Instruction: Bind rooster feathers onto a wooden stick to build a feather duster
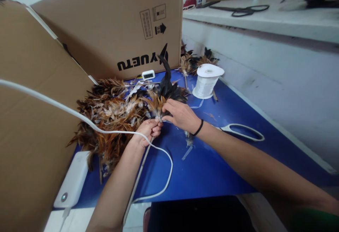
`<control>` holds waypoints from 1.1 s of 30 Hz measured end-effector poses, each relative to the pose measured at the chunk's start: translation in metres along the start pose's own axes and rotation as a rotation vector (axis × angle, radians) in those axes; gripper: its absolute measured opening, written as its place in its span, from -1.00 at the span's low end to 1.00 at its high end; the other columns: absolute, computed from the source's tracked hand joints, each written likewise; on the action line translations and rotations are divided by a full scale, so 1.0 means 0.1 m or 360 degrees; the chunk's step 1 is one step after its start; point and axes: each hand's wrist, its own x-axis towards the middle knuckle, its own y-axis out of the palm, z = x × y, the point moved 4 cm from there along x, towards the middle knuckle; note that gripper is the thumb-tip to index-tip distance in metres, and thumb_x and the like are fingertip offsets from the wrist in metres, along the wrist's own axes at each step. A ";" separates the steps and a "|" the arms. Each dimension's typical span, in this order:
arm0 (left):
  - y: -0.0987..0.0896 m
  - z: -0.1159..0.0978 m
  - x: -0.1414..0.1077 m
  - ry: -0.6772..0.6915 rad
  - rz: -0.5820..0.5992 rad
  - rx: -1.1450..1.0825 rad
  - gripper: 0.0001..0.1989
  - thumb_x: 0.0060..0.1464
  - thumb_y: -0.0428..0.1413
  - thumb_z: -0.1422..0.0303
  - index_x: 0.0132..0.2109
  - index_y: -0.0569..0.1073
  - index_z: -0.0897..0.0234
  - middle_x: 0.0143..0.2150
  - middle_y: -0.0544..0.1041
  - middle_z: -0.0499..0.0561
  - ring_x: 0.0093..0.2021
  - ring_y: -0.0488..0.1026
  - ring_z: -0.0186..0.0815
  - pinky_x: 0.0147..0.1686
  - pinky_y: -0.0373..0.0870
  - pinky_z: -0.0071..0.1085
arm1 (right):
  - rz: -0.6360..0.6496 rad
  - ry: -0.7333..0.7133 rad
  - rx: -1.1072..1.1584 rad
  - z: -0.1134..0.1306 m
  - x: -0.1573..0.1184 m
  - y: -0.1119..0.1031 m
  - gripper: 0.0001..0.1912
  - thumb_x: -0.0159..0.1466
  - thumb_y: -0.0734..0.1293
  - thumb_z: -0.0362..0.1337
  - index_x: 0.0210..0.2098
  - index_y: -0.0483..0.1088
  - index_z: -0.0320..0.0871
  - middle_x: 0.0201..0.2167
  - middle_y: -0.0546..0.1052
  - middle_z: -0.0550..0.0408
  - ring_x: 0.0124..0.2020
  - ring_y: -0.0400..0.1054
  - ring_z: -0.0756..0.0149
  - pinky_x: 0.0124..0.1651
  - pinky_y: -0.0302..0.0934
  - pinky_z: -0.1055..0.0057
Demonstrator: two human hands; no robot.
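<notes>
My left hand [148, 130] is closed around the top of a thin stick [141, 168], which slants down toward the table's front edge. Brown and black feathers [156, 103] fan out from the stick's upper end, with a tall dark plume among them. My right hand [181, 113] pinches at the base of these feathers, its fingertips close to the left ones. What exactly lies between the right fingertips is partly hidden. A big heap of loose brown feathers [111, 115] lies left of my hands. To the right stands a spool of white ribbon [206, 85], its loose end trailing toward my right hand.
White-handled scissors [242, 132] lie on the blue table [196, 179]. A white cable [92, 126] crosses over my left wrist. Cardboard boxes [106, 23] wall the back and left. A white power bank [72, 179], a small digital display [148, 75] and more feather bunches [185, 64] sit around.
</notes>
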 end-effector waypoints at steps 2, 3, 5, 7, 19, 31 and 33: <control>0.00 -0.01 0.00 0.0014 -0.0012 -0.0007 -0.90 -0.04 0.14 0.52 -0.40 0.36 0.50 -0.55 0.27 -0.07 -0.70 -0.01 -0.67 -0.76 -0.16 -0.70 | -0.0079 0.0052 -0.0071 -0.01 -0.02 0.00 -0.74 0.11 0.38 -0.20 -0.27 0.29 -0.17 -0.28 0.37 0.03 -0.22 0.24 0.23 -0.17 0.11 0.35; 0.00 -0.01 0.00 0.0021 -0.0023 -0.0011 -0.90 -0.04 0.14 0.52 -0.41 0.36 0.50 -0.55 0.27 -0.07 -0.69 -0.01 -0.67 -0.76 -0.16 -0.70 | -0.0119 0.0078 -0.0079 -0.02 -0.03 0.00 -0.71 0.11 0.39 -0.17 -0.26 0.29 -0.18 -0.27 0.37 0.01 -0.21 0.23 0.21 -0.15 0.10 0.33; 0.00 -0.02 -0.01 0.0030 -0.0045 -0.0022 -0.91 -0.04 0.14 0.54 -0.42 0.36 0.50 -0.55 0.28 -0.06 -0.69 0.00 -0.67 -0.76 -0.15 -0.70 | -0.0206 0.0137 -0.0059 -0.03 -0.07 -0.01 -0.66 0.10 0.39 -0.12 -0.23 0.28 -0.18 -0.25 0.37 -0.03 -0.20 0.22 0.18 -0.13 0.09 0.28; 0.00 -0.04 -0.02 0.0043 -0.0065 -0.0040 -0.91 -0.02 0.12 0.55 -0.43 0.35 0.49 -0.54 0.28 -0.05 -0.69 0.00 -0.66 -0.76 -0.14 -0.70 | -0.0317 0.0199 -0.0023 -0.04 -0.13 -0.03 -0.65 0.11 0.37 -0.10 -0.21 0.28 -0.18 -0.23 0.37 -0.05 -0.18 0.21 0.15 -0.12 0.08 0.26; -0.02 -0.08 -0.06 0.0073 -0.0047 -0.0120 -0.88 0.04 0.02 0.60 -0.46 0.32 0.47 -0.50 0.29 -0.02 -0.67 0.04 -0.66 -0.76 -0.08 -0.72 | -0.0197 0.0131 0.0039 0.16 -0.45 0.17 -0.79 0.25 0.23 -0.26 -0.17 0.36 -0.23 -0.27 0.46 -0.07 -0.20 0.28 0.21 -0.10 0.08 0.26; 0.01 -0.07 -0.05 0.0196 -0.0068 0.0156 -0.81 -0.07 0.18 0.46 -0.51 0.34 0.48 -0.61 0.25 -0.07 -0.68 0.01 -0.64 -0.74 -0.14 -0.67 | 0.0155 0.0959 0.1274 -0.07 -0.25 0.23 -0.73 0.10 0.28 -0.15 -0.50 0.46 -0.26 -0.62 0.34 0.20 -0.56 0.11 0.50 -0.48 0.00 0.52; 0.04 -0.06 -0.05 0.0230 -0.0086 0.0273 -0.77 -0.06 0.18 0.40 -0.53 0.34 0.46 -0.68 0.18 -0.13 -0.71 -0.01 -0.63 -0.73 -0.17 -0.65 | 0.0115 0.1050 0.1245 -0.10 -0.22 0.24 -0.72 0.05 0.31 -0.14 -0.59 0.42 -0.26 -0.66 0.29 0.21 -0.58 0.07 0.51 -0.51 -0.04 0.52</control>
